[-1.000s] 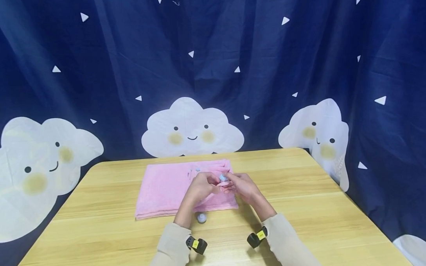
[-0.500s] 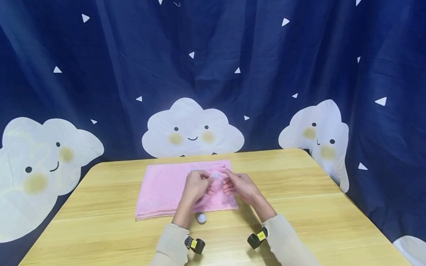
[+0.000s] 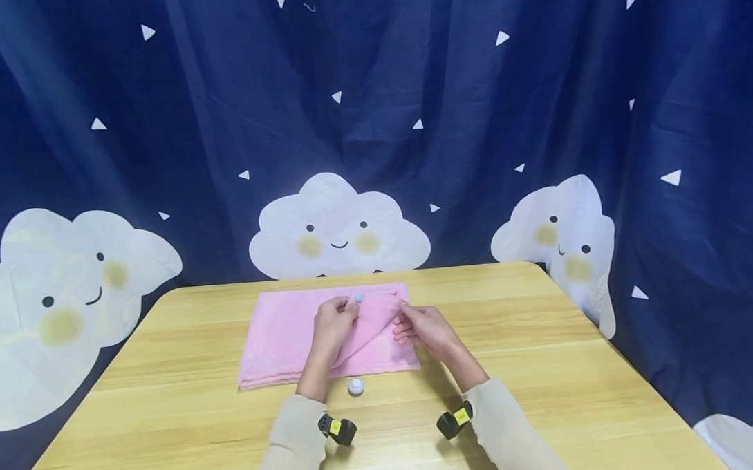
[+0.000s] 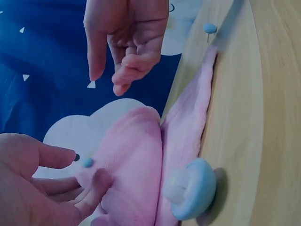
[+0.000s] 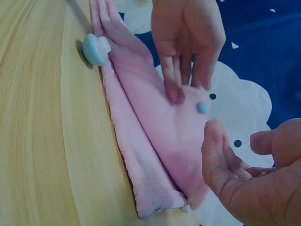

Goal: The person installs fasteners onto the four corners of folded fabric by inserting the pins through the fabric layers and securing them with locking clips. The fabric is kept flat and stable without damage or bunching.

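Note:
A pink towel (image 3: 279, 335) lies folded on the wooden table (image 3: 543, 374). My left hand (image 3: 333, 322) pinches a raised flap of it, and a small blue stud (image 3: 358, 298) shows on the flap just above the fingertips. The left wrist view has the same stud (image 4: 87, 162) beside my left fingers (image 4: 56, 188). My right hand (image 3: 418, 327) hovers at the flap's right edge with relaxed fingers and holds nothing. In the right wrist view the right hand (image 5: 244, 179) sits below the stud (image 5: 201, 107). A blue and white mushroom-shaped knob (image 3: 355, 386) stands on the table by the towel's near edge.
A dark blue curtain (image 3: 409, 88) with white clouds hangs close behind the table's far edge. Bare wood lies on both sides of the towel and in front of it. A small camera is strapped on each wrist.
Both hands were closed together round the blue stud. The left hand has since drawn the flap up and to the left, and the right hand has let go.

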`<state>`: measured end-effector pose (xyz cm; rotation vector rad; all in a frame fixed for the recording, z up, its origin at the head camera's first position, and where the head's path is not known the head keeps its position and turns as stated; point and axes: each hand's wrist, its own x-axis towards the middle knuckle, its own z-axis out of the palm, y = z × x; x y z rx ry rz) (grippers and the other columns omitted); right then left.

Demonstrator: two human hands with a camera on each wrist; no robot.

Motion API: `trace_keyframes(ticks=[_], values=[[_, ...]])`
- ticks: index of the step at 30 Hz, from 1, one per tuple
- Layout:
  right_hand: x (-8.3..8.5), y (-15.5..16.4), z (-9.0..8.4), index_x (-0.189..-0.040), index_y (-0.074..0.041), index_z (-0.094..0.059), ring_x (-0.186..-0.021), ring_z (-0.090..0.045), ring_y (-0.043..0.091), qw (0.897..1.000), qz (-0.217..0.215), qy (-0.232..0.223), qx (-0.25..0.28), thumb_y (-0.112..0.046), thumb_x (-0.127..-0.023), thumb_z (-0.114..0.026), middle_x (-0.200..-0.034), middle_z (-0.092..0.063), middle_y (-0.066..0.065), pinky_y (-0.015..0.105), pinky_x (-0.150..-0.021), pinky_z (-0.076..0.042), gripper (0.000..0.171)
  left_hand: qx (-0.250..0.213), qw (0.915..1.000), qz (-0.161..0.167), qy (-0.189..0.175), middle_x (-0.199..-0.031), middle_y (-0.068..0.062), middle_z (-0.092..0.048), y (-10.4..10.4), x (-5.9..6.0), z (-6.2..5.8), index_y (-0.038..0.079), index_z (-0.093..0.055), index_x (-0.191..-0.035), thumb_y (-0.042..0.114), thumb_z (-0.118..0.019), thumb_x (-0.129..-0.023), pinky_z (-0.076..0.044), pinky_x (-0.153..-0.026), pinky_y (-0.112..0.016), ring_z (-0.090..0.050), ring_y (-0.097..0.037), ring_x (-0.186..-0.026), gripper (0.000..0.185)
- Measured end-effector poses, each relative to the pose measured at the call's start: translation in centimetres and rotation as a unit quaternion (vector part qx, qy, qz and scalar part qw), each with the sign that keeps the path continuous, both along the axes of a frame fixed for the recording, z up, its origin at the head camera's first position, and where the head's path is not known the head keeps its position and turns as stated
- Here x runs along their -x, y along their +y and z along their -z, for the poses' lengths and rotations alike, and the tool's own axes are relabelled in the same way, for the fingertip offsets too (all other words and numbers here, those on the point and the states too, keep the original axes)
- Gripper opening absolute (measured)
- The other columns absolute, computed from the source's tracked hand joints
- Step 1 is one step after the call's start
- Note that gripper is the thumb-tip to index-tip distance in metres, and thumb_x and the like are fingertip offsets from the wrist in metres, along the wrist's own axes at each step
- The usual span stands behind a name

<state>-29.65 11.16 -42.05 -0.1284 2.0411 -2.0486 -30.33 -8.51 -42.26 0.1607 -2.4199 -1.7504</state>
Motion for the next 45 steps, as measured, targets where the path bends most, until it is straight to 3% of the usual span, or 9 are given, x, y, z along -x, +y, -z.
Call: trace_keyframes(ticks=[4,11,15,21,27,32,36,40,45], values=[[-0.1,0.0,-0.1,-0.104,0.016,-0.059,-0.064,-0.064,0.010,1.000,0.003,0.002,0.004,-0.022,-0.110,-0.041,-0.074,-0.063,0.004,0.023,-0.065,-0.058,0.043,-0.025,0.9995,0.012,-0.018,-0.129,-0.023,-0.067,-0.3,0.0,0.3,0.001,-0.053,-0.141,0.010,-0.063,-0.095,-0.057,-0.096,-0.042,-0.071,-0.031,-0.105,0.048],[-0.2,0.0,-0.1,-0.107,0.018,-0.058,-0.064,-0.064,0.009,1.000,0.001,-0.001,0.005,-0.021,-0.110,-0.041,-0.074,-0.063,0.003,0.022,-0.065,-0.058,0.043,-0.028,0.9995,0.014,-0.010,-0.116,-0.019,-0.070,-0.7,-0.2,0.4,0.011,-0.058,-0.129,0.004,-0.060,-0.095,-0.058,-0.077,-0.033,-0.072,-0.031,-0.092,0.035],[-0.1,0.1,0.0,-0.108,0.018,-0.057,-0.065,-0.064,0.008,1.000,-0.005,0.002,0.003,-0.021,-0.110,-0.040,-0.076,-0.063,0.003,0.022,-0.065,-0.058,0.042,-0.014,0.9997,0.008,-0.016,-0.115,-0.017,-0.071,-0.7,-0.2,0.4,0.012,-0.065,-0.122,0.007,-0.061,-0.096,-0.056,-0.076,-0.030,-0.070,-0.027,-0.089,0.027],[0.1,0.1,0.3,-0.107,0.017,-0.058,-0.065,-0.064,0.009,1.000,-0.008,0.003,0.000,-0.019,-0.110,-0.039,-0.076,-0.063,0.003,0.022,-0.066,-0.057,0.041,0.006,0.9992,0.014,-0.036,-0.125,-0.019,-0.066,-0.7,-0.2,0.6,0.010,-0.065,-0.133,0.008,-0.058,-0.096,-0.055,-0.084,-0.034,-0.067,-0.022,-0.094,0.039],[0.1,0.2,0.3,-0.109,0.018,-0.057,-0.066,-0.064,0.009,1.000,-0.009,0.002,-0.001,-0.018,-0.110,-0.040,-0.077,-0.063,0.003,0.021,-0.066,-0.057,0.040,0.017,0.9986,0.033,-0.038,-0.141,-0.024,-0.058,-0.7,-0.3,0.6,0.007,-0.058,-0.142,0.009,-0.057,-0.096,-0.051,-0.104,-0.046,-0.059,-0.037,-0.126,0.046],[-0.2,0.3,-0.2,-0.109,0.018,-0.057,-0.065,-0.063,0.009,1.000,-0.002,-0.002,0.001,-0.019,-0.110,-0.041,-0.076,-0.063,0.003,0.022,-0.066,-0.057,0.040,0.015,0.9997,0.017,-0.009,-0.141,-0.024,-0.058,-0.2,-0.4,-0.4,0.007,-0.056,-0.142,0.011,-0.062,-0.095,-0.048,-0.107,-0.052,-0.056,-0.040,-0.131,0.048],[-0.2,0.4,-0.5,-0.109,0.017,-0.058,-0.065,-0.063,0.009,1.000,0.008,-0.004,0.009,-0.019,-0.109,-0.042,-0.076,-0.064,0.003,0.022,-0.066,-0.056,0.040,0.023,0.9988,-0.001,0.042,-0.127,-0.021,-0.067,0.8,-0.9,-1.5,0.006,-0.067,-0.126,0.008,-0.069,-0.090,-0.053,-0.100,-0.051,-0.064,-0.037,-0.118,0.036],[0.0,0.4,-0.7,-0.111,0.018,-0.058,-0.063,-0.062,0.008,0.999,0.029,0.002,0.016,-0.016,-0.109,-0.043,-0.074,-0.064,0.003,0.021,-0.064,-0.056,0.038,0.082,0.9940,0.042,0.059,-0.113,-0.020,-0.071,2.3,-1.5,-1.8,0.005,-0.072,-0.107,0.006,-0.075,-0.082,-0.054,-0.093,-0.050,-0.066,-0.034,-0.104,0.026],[0.0,0.3,-0.8,-0.109,0.018,-0.059,-0.061,-0.060,0.007,0.998,0.055,0.007,0.019,-0.013,-0.107,-0.045,-0.072,-0.063,0.002,0.021,-0.063,-0.055,0.034,0.156,0.9755,0.155,0.001,-0.089,-0.010,-0.067,3.6,-2.1,-0.7,0.002,-0.071,-0.097,0.006,-0.080,-0.077,-0.052,-0.077,-0.040,-0.059,-0.022,-0.080,0.023]])
